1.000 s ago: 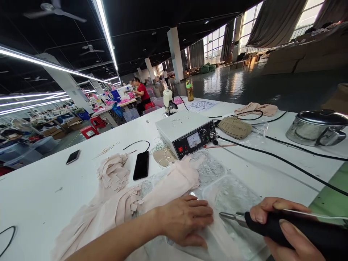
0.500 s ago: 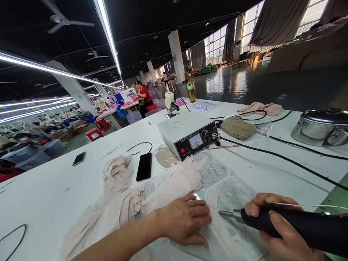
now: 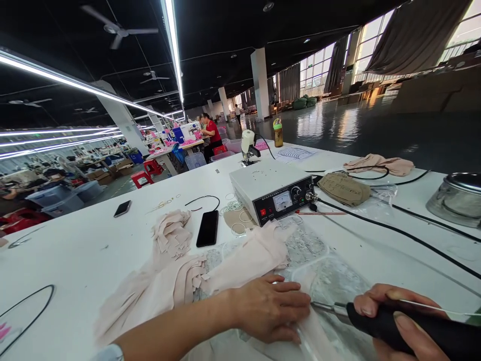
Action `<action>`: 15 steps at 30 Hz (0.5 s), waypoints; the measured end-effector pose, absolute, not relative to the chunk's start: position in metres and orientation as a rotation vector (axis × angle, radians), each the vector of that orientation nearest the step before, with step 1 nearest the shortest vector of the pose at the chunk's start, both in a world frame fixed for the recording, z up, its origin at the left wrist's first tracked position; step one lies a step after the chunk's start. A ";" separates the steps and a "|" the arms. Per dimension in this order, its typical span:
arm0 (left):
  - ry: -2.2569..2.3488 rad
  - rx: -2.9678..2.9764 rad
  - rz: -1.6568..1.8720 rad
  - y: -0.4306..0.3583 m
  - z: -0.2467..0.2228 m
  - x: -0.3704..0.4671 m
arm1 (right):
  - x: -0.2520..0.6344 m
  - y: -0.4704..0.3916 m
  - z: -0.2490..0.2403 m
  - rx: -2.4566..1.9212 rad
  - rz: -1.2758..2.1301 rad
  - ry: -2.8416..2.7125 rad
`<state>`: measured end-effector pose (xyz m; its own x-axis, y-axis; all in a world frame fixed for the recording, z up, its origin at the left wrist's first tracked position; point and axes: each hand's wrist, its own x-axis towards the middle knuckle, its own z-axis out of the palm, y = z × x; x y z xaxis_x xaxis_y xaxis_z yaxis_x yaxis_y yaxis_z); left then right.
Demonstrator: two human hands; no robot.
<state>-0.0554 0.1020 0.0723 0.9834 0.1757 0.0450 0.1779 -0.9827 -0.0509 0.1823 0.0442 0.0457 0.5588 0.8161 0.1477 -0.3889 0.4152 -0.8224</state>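
On the white worktable, pink fabric is pressed flat under the spread left hand; a black-handled cutting tool is gripped by the right hand, tip beside the left fingertips.

The left hand lay flat, palm down, on a strip of pale pink fabric spread over the white surface. The right hand wrapped its grip around a black-handled tool, whose metal tip pointed at the left fingertips. Behind them stood a white control box with a dial, a black cable running from it. A black phone lay beside a heap of fabric pieces.
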 end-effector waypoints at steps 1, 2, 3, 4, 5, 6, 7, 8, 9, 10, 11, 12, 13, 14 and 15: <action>-0.271 -3.074 -0.061 0.103 0.072 -0.054 | 0.183 0.045 0.046 -0.841 0.813 -0.591; -0.273 -3.073 -0.057 0.104 0.072 -0.053 | 0.183 0.045 0.047 -0.851 0.811 -0.589; -0.272 -3.071 -0.050 0.105 0.071 -0.052 | 0.184 0.045 0.047 -0.859 0.811 -0.590; -0.274 -3.067 -0.045 0.105 0.071 -0.052 | 0.184 0.045 0.047 -0.866 0.814 -0.596; -0.276 -3.063 -0.041 0.105 0.072 -0.053 | 0.185 0.045 0.047 -0.873 0.819 -0.604; -0.284 -3.058 -0.038 0.106 0.072 -0.054 | 0.185 0.045 0.047 -0.880 0.824 -0.609; -0.294 -3.052 -0.036 0.106 0.073 -0.055 | 0.186 0.045 0.046 -0.885 0.825 -0.610; -0.306 -3.048 -0.036 0.106 0.073 -0.056 | 0.186 0.045 0.046 -0.888 0.817 -0.606; -0.321 -3.043 -0.032 0.106 0.074 -0.056 | 0.187 0.045 0.044 -0.892 0.812 -0.608; -0.335 -3.039 -0.026 0.106 0.075 -0.056 | 0.188 0.045 0.043 -0.893 0.807 -0.613; -0.343 -3.035 -0.019 0.106 0.075 -0.056 | 0.189 0.045 0.041 -0.888 0.803 -0.623; -0.343 -3.032 -0.017 0.106 0.076 -0.055 | 0.191 0.045 0.039 -0.878 0.806 -0.640; -0.335 -3.030 -0.017 0.106 0.077 -0.054 | 0.193 0.046 0.036 -0.864 0.813 -0.664; -0.323 -3.030 -0.021 0.106 0.078 -0.053 | 0.196 0.046 0.034 -0.846 0.821 -0.688; -0.310 -3.030 -0.023 0.106 0.079 -0.053 | 0.198 0.046 0.031 -0.830 0.831 -0.711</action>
